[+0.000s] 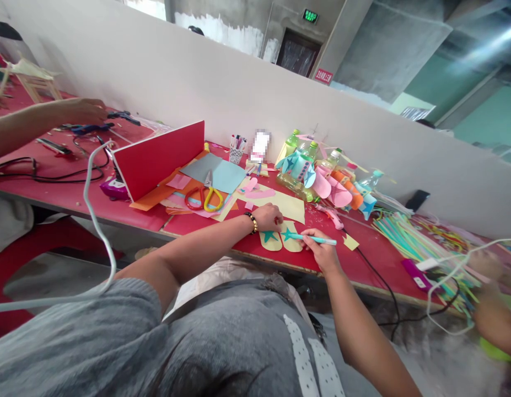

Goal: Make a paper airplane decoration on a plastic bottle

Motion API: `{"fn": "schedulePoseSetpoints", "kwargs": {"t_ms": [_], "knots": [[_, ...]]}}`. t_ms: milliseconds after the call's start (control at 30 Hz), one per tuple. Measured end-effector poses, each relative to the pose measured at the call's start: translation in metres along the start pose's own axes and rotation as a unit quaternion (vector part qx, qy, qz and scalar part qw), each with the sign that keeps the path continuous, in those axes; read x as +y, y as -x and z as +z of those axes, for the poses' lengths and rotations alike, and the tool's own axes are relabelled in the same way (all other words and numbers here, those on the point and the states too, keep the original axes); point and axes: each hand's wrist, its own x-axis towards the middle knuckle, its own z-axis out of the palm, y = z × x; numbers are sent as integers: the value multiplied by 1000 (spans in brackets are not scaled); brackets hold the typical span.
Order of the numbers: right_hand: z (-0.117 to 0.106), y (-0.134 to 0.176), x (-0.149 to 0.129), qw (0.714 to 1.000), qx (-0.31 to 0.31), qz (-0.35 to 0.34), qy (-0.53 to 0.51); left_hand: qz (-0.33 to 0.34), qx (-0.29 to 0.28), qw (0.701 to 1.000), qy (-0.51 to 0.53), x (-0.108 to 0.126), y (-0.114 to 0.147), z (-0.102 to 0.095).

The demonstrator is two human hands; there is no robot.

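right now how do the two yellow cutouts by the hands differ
The left yellow cutout lies partly under the left hand, which presses on it; the right yellow cutout is touched by the teal pen held in the right hand. The left one's teal star sits clear of the pen; the right one's star is at the pen tip. Both are rounded, yellow, side by side on the red table.

At the red table (362, 264), the right hand (321, 248) holds a teal marker (313, 238) with its tip on a yellow paper cutout (291, 237) bearing a teal star. The left hand (267, 216) presses down just beside a second cutout (270, 240). Scissors (204, 196) lie farther back on coloured paper.
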Motion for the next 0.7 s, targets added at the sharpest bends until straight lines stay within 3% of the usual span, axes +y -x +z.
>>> {"fn": "schedulePoseSetpoints", "kwargs": {"t_ms": [700], "knots": [[-2,-1,-3,999,-20,-2,34,-9,-4,1000,-2,-2,-2,1]]}}
